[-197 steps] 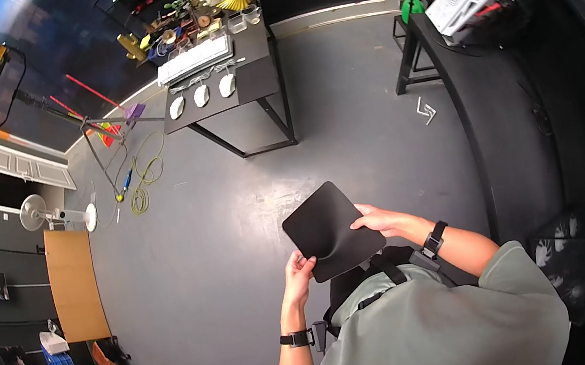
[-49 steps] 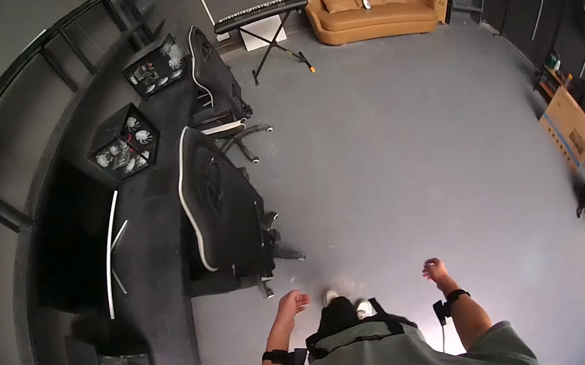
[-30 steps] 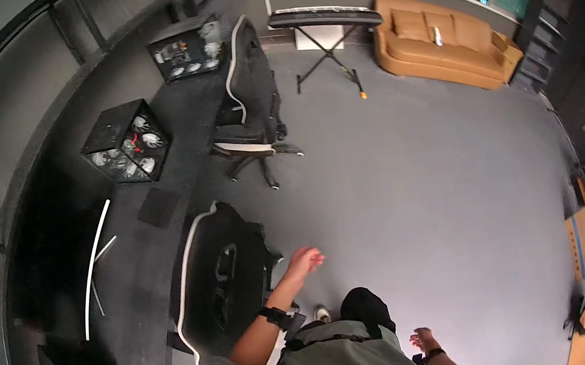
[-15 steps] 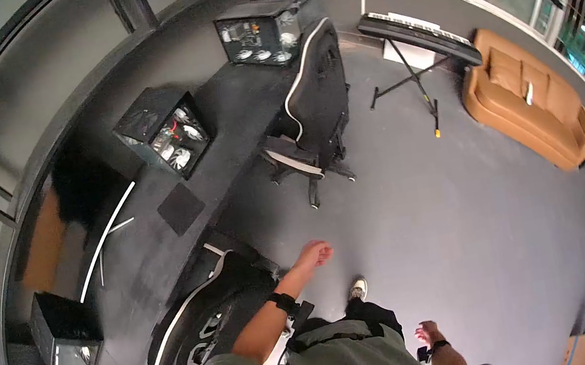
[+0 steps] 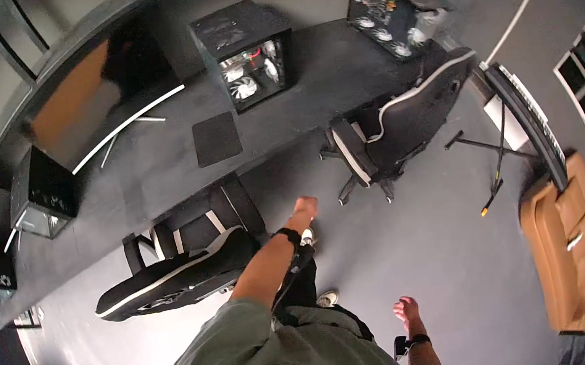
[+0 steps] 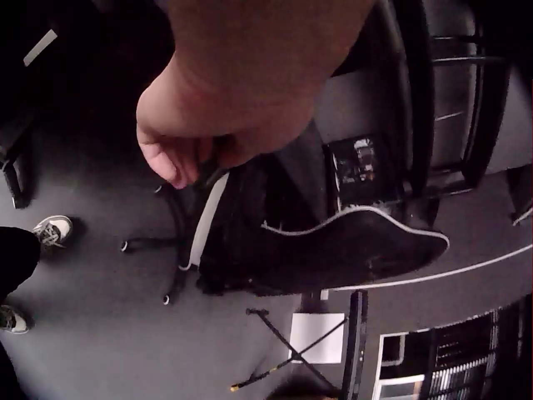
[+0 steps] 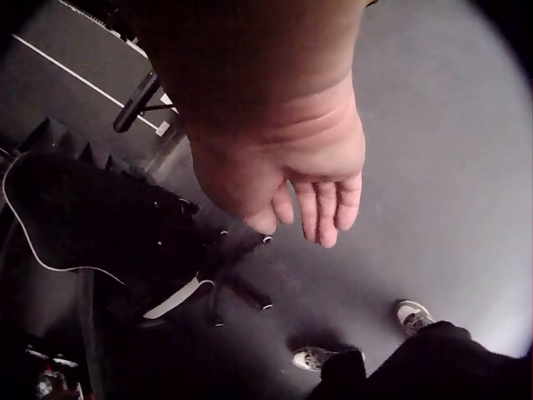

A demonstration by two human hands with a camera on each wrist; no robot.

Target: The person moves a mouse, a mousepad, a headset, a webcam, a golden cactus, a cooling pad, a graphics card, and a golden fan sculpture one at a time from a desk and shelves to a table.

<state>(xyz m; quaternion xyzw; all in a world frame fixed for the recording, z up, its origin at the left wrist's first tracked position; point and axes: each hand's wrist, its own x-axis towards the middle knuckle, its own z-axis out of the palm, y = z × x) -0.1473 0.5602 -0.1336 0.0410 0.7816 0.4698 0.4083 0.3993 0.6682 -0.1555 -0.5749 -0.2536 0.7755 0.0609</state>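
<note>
My left hand (image 5: 304, 213) hangs over the floor between the two chairs, its fingers loosely curled and holding nothing. In the left wrist view the left hand (image 6: 200, 125) overlaps a black office chair with white trim. My right hand (image 5: 407, 310) hangs low at my side; in the right wrist view the right hand (image 7: 291, 175) has relaxed fingers and nothing in them. A black mouse pad (image 5: 216, 139) lies flat on the long black desk (image 5: 151, 171), well ahead of my left hand.
One black chair (image 5: 176, 275) stands close on the left, another chair (image 5: 407, 125) farther right. Computer cases (image 5: 244, 55) and a curved monitor (image 5: 115, 96) stand on the desk. A keyboard stand (image 5: 497, 156) and tan sofa (image 5: 570, 244) are at right.
Several seconds ago both hands held a black mouse pad; now they are empty. Over the last second the view has turned left toward the desk, and the mouse pad there shows more centrally.
</note>
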